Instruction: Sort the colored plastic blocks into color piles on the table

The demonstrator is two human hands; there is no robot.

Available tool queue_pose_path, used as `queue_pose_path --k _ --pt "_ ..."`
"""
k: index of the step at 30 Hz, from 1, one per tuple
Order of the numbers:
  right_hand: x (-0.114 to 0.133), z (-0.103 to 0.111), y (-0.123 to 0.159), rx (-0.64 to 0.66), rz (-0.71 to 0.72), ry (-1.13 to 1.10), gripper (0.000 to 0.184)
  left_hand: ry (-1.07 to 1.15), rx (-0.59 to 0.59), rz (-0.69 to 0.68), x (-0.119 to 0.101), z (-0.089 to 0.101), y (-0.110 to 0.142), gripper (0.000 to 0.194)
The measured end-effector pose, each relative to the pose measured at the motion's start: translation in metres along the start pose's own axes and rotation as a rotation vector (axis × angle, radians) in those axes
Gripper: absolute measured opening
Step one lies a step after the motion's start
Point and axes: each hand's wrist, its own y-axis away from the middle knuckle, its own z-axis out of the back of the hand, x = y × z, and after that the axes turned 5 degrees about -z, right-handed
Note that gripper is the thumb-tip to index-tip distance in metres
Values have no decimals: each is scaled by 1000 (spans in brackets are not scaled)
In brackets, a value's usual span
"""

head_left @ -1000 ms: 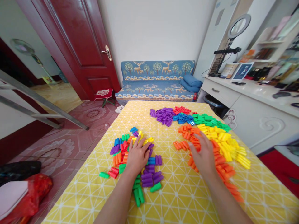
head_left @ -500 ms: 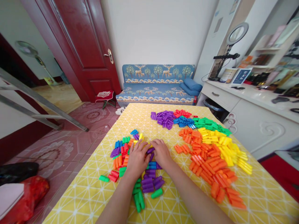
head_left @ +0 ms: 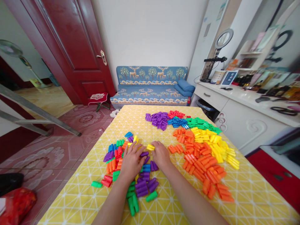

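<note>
My left hand [head_left: 132, 161] lies over the mixed pile on the left of the table, fingers spread on the pieces, some of which it hides. The pile holds small ribbed plastic tube pieces: orange pieces [head_left: 111, 166], purple pieces [head_left: 142, 188], green pieces [head_left: 133, 203] and blue pieces [head_left: 146, 168]. Just right of that, my right hand [head_left: 161, 155] has its fingertips closed at the right end of a yellow tube piece [head_left: 150, 147]. A dark purple piece [head_left: 144, 154] lies between the hands.
Sorted by colour, more pieces lie across the table's right side: a purple heap [head_left: 159, 120], a red heap [head_left: 176, 114], a green heap [head_left: 203, 124], a yellow heap [head_left: 217, 142] and an orange heap [head_left: 201, 161]. Beyond the yellow tablecloth [head_left: 77, 203] stands a blue sofa [head_left: 150, 92].
My right hand has moved a little to the right, away from my left hand, and the yellow piece at its fingertips now shows. The view has turned slightly right.
</note>
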Motion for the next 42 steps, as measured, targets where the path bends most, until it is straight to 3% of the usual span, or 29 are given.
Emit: queue_pose_path --k 3,6,9,12,16,20,25,28,31,34,37,42 --pt "-11 20 4 -113 -86 -257 38 -2 -6 -5 1 0 0 37" --pt "-35 61 13 -312 -162 -495 37 3 -18 -12 2 -1 0 36" --pt "-77 107 27 -628 -249 -511 40 2 -23 -13 2 -2 0 35" --pt "-129 139 45 -889 -405 -427 46 -4 -17 -11 2 -2 0 35" --pt "-180 155 67 -932 -568 -86 46 -4 -11 -11 1 -1 0 35" --pt "-194 156 78 -873 -615 251 41 -2 -8 -10 1 -2 0 35" --pt "-195 148 78 -756 -748 335 44 27 -26 -18 3 -2 0 34" --pt "-193 147 77 -765 -751 369 45 58 -33 -26 2 0 0 30" --pt "-181 150 73 -837 -625 318 43 86 -33 -7 0 2 -1 29" --pt "-151 146 64 -824 -368 113 36 109 -31 -1 -1 4 -1 28" --pt "-105 123 55 -617 -165 -183 27 149 -56 -12 0 4 -2 24" --pt "-32 59 53 -181 -71 -548 17 281 -122 -48 3 2 -2 24"
